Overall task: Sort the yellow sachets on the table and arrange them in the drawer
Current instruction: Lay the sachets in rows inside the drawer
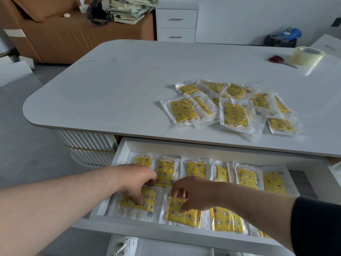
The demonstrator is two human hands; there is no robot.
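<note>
Several yellow sachets [234, 109] with a star and moon print lie in a loose heap on the right half of the white table [110, 89]. Under the table's front edge the drawer [166, 227] is pulled out. Inside it, a back row of sachets [196, 169] lies side by side, and a front row runs along the near wall. My left hand [140, 182] rests its fingers on the front-left sachet [145, 203]. My right hand [191, 194] pinches the upper edge of the neighbouring front sachet [181, 217], which lies flat in the drawer.
A roll of clear tape [306, 55] and red-handled scissors [276, 59] lie at the table's far right. Behind the table stand a white drawer cabinet [177, 23] and a brown sofa [55, 34] with stacked books. A white shoe [123, 244] shows below the drawer.
</note>
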